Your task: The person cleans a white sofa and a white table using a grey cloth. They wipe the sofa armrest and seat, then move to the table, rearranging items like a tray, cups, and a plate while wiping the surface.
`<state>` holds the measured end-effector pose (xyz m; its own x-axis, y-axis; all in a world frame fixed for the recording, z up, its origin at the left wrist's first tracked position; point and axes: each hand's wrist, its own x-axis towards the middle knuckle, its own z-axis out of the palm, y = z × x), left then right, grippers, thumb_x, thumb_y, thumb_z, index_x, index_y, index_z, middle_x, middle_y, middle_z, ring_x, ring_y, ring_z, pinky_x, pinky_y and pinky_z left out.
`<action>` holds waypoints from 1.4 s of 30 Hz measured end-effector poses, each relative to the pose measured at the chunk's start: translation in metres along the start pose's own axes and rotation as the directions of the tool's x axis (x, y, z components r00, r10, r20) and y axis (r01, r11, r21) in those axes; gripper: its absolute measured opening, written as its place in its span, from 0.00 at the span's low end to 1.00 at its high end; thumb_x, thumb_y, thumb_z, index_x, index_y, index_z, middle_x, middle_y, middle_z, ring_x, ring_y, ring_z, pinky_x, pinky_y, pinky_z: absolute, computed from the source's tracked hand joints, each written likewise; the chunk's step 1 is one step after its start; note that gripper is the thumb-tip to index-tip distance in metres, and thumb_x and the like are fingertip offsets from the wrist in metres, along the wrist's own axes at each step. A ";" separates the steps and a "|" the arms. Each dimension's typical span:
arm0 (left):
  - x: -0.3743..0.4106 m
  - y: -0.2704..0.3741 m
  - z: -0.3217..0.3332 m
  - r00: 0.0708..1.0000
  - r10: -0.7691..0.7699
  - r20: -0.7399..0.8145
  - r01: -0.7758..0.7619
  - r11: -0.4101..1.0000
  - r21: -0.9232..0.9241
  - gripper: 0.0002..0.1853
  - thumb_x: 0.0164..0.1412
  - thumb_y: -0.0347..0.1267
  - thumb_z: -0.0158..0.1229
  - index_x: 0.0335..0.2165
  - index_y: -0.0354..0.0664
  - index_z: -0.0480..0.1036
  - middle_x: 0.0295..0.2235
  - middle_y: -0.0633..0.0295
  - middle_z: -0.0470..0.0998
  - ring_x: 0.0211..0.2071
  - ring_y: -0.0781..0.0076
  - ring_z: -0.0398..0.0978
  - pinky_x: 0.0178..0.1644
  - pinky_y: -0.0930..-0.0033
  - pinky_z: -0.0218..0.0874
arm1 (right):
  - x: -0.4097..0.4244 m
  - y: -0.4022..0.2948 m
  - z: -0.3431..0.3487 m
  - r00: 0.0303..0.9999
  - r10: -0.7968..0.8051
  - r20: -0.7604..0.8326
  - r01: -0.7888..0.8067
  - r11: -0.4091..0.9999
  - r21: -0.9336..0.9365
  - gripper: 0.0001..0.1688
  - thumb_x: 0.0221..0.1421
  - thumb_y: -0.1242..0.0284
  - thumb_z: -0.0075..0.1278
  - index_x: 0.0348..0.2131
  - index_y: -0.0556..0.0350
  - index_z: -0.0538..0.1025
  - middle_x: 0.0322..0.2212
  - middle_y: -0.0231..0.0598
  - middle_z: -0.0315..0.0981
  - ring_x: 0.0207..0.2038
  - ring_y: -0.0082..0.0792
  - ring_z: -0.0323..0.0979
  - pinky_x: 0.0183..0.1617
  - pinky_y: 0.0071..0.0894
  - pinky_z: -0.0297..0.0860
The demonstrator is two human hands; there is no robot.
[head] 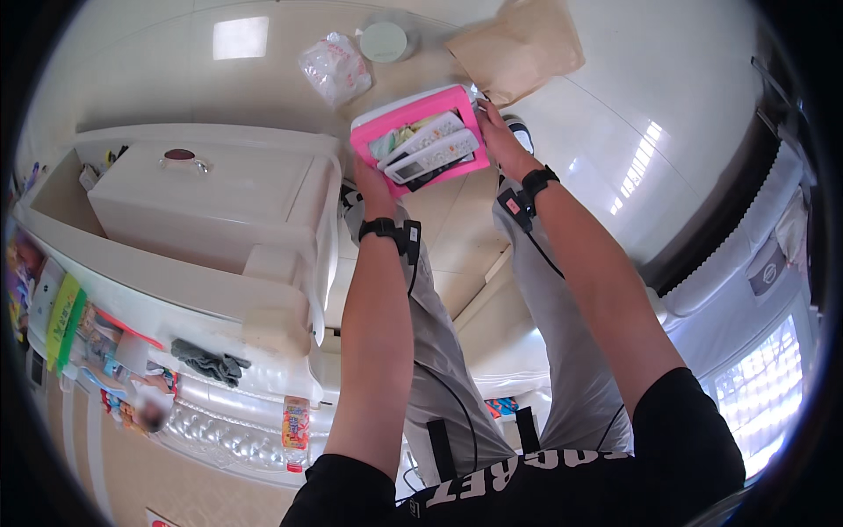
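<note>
Between my two hands is a pink-rimmed plastic storage box [473,153], held up over the tiled floor. My left hand [373,184] grips its near left side, and my right hand [497,132] has the right end. Two white remote controls lie inside; the nearer remote control [431,157] partly covers the farther remote control [421,135]. Crumpled wrappers or papers [395,139] show behind them, and a dark item [428,179] sticks out beneath. The bottom of the box is hidden by its contents.
A crumpled plastic bag [336,69], a round pale-green-lidded container [384,42] and a brown paper bag [527,49] lie beyond the box. At left stands a white cabinet with an open drawer [197,191]. A drink bottle [296,431] and dark cloth [209,362] lie nearer me.
</note>
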<state>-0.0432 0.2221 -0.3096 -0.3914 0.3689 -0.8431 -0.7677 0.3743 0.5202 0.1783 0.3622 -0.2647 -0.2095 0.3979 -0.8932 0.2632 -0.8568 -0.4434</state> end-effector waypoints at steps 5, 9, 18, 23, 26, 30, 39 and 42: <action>0.013 -0.002 -0.004 0.988 0.155 0.010 -0.148 0.920 0.364 0.22 0.77 0.38 0.40 0.55 0.33 0.72 0.52 0.55 0.77 0.53 0.64 0.75 0.59 0.63 0.64 | 0.021 0.013 -0.003 1.000 -0.007 -0.019 0.007 1.000 0.014 0.30 0.76 0.60 0.36 0.70 0.51 0.58 0.59 0.47 0.70 0.61 0.36 0.67 0.66 0.30 0.60; 0.005 -0.002 0.008 0.973 0.210 -0.094 -0.146 0.880 0.452 0.22 0.76 0.37 0.41 0.55 0.31 0.72 0.52 0.51 0.78 0.51 0.58 0.76 0.59 0.60 0.64 | 0.029 0.001 -0.009 0.999 -0.019 -0.041 0.008 0.966 -0.259 0.31 0.73 0.66 0.38 0.70 0.50 0.60 0.54 0.43 0.74 0.55 0.34 0.71 0.61 0.30 0.64; -0.091 0.031 0.009 0.940 0.340 0.013 -0.265 0.709 0.654 0.12 0.69 0.30 0.49 0.45 0.35 0.75 0.42 0.44 0.79 0.48 0.42 0.76 0.53 0.50 0.66 | -0.006 -0.046 0.011 0.972 -0.183 0.145 0.232 0.700 -0.676 0.26 0.66 0.77 0.41 0.62 0.53 0.69 0.42 0.47 0.80 0.41 0.41 0.79 0.48 0.38 0.74; -0.186 0.132 0.048 0.961 0.256 0.108 -0.274 0.814 0.512 0.10 0.69 0.25 0.52 0.46 0.39 0.76 0.38 0.53 0.80 0.44 0.55 0.79 0.52 0.61 0.68 | -0.082 -0.164 0.101 0.971 -0.146 0.190 0.234 0.756 -0.611 0.20 0.72 0.73 0.38 0.57 0.52 0.73 0.41 0.38 0.79 0.40 0.28 0.77 0.43 0.30 0.72; -0.211 0.185 0.046 0.896 0.342 0.283 -0.416 0.870 0.266 0.13 0.70 0.23 0.50 0.50 0.41 0.73 0.44 0.54 0.77 0.47 0.56 0.77 0.53 0.61 0.67 | -0.108 -0.215 0.179 0.930 -0.189 0.316 0.350 0.724 -0.594 0.18 0.74 0.67 0.41 0.56 0.51 0.74 0.43 0.35 0.79 0.42 0.27 0.77 0.46 0.30 0.72; -0.279 0.258 0.037 0.770 0.529 0.357 -0.631 0.715 0.303 0.19 0.59 0.17 0.53 0.48 0.41 0.74 0.47 0.54 0.77 0.49 0.49 0.76 0.55 0.56 0.68 | -0.153 -0.286 0.316 0.831 -0.252 0.496 0.530 0.630 -0.568 0.20 0.74 0.63 0.44 0.58 0.51 0.73 0.45 0.36 0.78 0.44 0.27 0.76 0.48 0.29 0.72; -0.255 0.361 -0.133 0.429 0.780 -0.455 -0.342 0.606 0.718 0.22 0.56 0.20 0.56 0.50 0.42 0.77 0.57 0.52 0.73 0.60 0.48 0.69 0.64 0.46 0.55 | -0.145 -0.285 0.587 0.786 -0.255 0.562 0.613 0.208 -0.762 0.50 0.69 0.47 0.46 0.75 0.46 0.45 0.69 0.53 0.52 0.70 0.46 0.53 0.70 0.54 0.56; -0.226 0.367 -0.164 0.313 0.764 -0.564 -0.149 0.626 0.765 0.27 0.61 0.27 0.55 0.60 0.43 0.70 0.66 0.48 0.63 0.67 0.45 0.60 0.68 0.45 0.50 | -0.156 -0.256 0.618 0.755 -0.478 0.448 0.457 -0.106 -0.883 0.54 0.67 0.45 0.47 0.74 0.55 0.44 0.66 0.59 0.54 0.68 0.57 0.55 0.68 0.62 0.55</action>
<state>-0.3199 0.1366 0.0494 -0.9954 -0.0782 0.0561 -0.0339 0.8306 0.5558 -0.4387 0.3162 0.0345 -0.7061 0.5634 -0.4290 0.7081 0.5624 -0.4270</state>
